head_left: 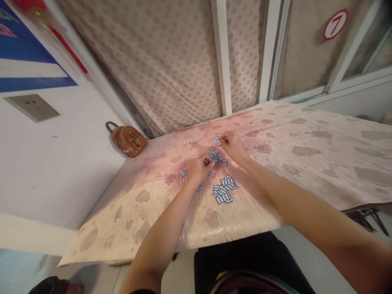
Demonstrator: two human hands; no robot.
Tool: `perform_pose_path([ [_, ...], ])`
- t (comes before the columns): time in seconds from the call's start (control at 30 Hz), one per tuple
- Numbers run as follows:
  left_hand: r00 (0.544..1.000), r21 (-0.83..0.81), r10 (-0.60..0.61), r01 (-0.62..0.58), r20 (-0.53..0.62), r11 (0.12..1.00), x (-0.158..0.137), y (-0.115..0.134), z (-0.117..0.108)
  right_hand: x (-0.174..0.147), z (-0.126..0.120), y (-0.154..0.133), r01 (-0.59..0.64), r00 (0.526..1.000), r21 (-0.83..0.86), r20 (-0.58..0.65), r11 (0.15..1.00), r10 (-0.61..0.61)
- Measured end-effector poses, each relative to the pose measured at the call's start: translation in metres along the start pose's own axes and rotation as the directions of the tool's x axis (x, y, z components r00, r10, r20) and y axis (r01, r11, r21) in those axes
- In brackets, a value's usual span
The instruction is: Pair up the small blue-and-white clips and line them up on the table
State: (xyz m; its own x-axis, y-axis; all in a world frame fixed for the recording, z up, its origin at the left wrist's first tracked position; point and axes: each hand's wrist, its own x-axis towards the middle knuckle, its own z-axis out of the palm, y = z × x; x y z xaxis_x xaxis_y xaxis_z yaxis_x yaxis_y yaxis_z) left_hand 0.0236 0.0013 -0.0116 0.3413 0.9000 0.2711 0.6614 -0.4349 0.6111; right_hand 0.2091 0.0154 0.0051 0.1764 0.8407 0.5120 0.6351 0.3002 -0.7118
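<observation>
Cloth-covered table (122, 237), near edge toward the wearer; first in from it, between the two forearms, a nearer pile (225, 190) of small flat blue-and-white pieces, overlapping at mixed angles; loose pieces (182, 172) lie on the table's left-edge side of this pile, some close to the left forearm.

Left hand (199, 166) next, low over the cloth; thumb and fingers bend toward one another as in a pinch; the detail there is too small, so cannot tell whether a piece is gripped; a second pile (216, 156) lies just beside its fingertips, on the side of the table's right edge.

Right hand (232, 145) farther in, forearm crossing from the right; fingers curled, tips close together; an outlying piece (217, 140) sits right at the tips, on their left; cannot tell whether it is gripped or only touched; the second pile lies just nearer than this hand.

Toward the far edge, a lone piece (192, 142), apart from both hands; brown bag (130, 141) at the far left corner; dotted curtain (171, 61) behind the far edge.
</observation>
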Motion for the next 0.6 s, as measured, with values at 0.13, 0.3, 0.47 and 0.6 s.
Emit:
perform_pose_path([
  [0.13,0.99,-0.075,-0.021,0.011,-0.137,0.997,0.002,-0.005,-0.02,0.0,-0.001,-0.002,0.023,1.0,0.013,-0.015,1.0,-0.023],
  [0.3,0.956,-0.221,-0.12,0.061,-0.268,0.973,0.004,-0.014,-0.041,-0.001,0.001,-0.002,0.028,0.999,0.034,0.018,0.999,-0.028],
  [0.47,0.955,-0.212,-0.068,0.005,-0.29,0.977,0.004,-0.016,-0.04,-0.009,0.004,-0.003,-0.046,0.986,0.145,0.165,0.988,0.021],
  [0.6,0.981,-0.136,-0.01,-0.017,-0.195,0.991,-0.001,-0.009,-0.036,-0.011,0.008,0.0,-0.009,0.967,0.162,0.252,0.987,-0.033],
])
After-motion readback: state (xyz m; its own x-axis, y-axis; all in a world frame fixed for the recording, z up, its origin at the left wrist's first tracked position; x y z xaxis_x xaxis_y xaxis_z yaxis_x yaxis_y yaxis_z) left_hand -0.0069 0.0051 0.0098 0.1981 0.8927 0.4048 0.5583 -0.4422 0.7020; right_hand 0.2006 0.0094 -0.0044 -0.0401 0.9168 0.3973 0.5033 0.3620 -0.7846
